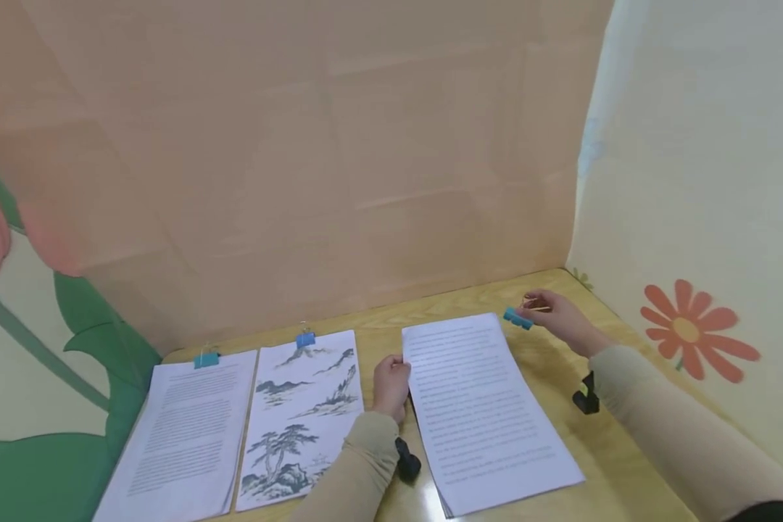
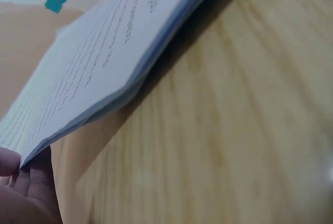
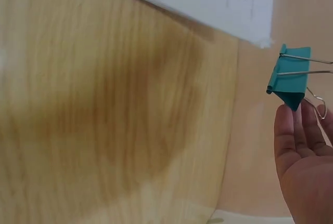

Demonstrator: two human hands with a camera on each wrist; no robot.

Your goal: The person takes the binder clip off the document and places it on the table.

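My left hand grips the upper left edge of a stack of printed paper. In the left wrist view the thumb lies on top of the stack and the fingers of the hand are beneath, with that edge lifted off the table. To the right of the stack's top edge, my right hand holds a teal binder clip in the air, apart from the paper. The right wrist view shows the clip with its wire handles at the fingertips of the hand.
On the left of the wooden table lie a printed stack with a teal binder clip and a sheet of ink landscapes with a blue binder clip. Walls border the table's back and right.
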